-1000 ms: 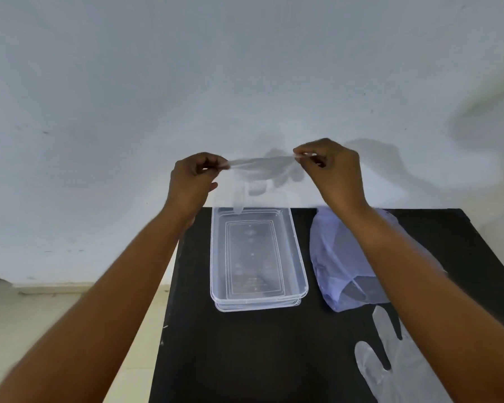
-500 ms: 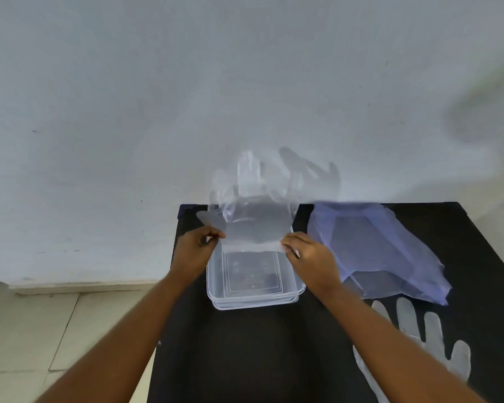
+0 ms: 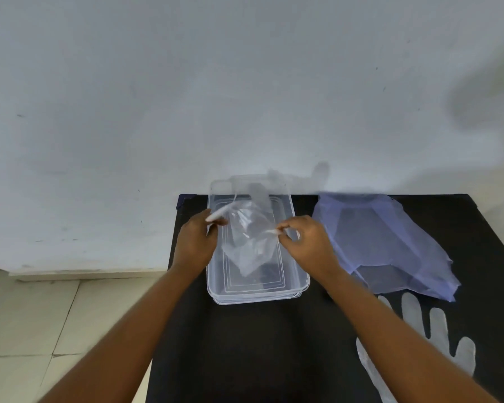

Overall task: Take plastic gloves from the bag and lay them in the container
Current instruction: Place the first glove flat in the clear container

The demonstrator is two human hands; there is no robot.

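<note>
A clear rectangular container [image 3: 300, 282] stands on the black table [image 3: 259, 344] against the wall. A thin clear plastic glove [image 3: 252, 241] hangs crumpled inside it, pinched at two edges. My left hand [image 3: 197, 242] holds one edge at the container's left rim. My right hand [image 3: 306, 242] holds the other edge at the right rim. To the right lies a flattened pale blue plastic bag [image 3: 381, 245]. A second clear glove [image 3: 437, 338] lies flat on the table near the right front, partly hidden by my right forearm.
A white wall [image 3: 245, 97] rises directly behind the table. Tiled floor [image 3: 41, 330] lies beyond the table's left edge.
Both hands came down from in front of the wall to the container and moved closer together. The glove, earlier stretched flat, now sags crumpled into the container.
</note>
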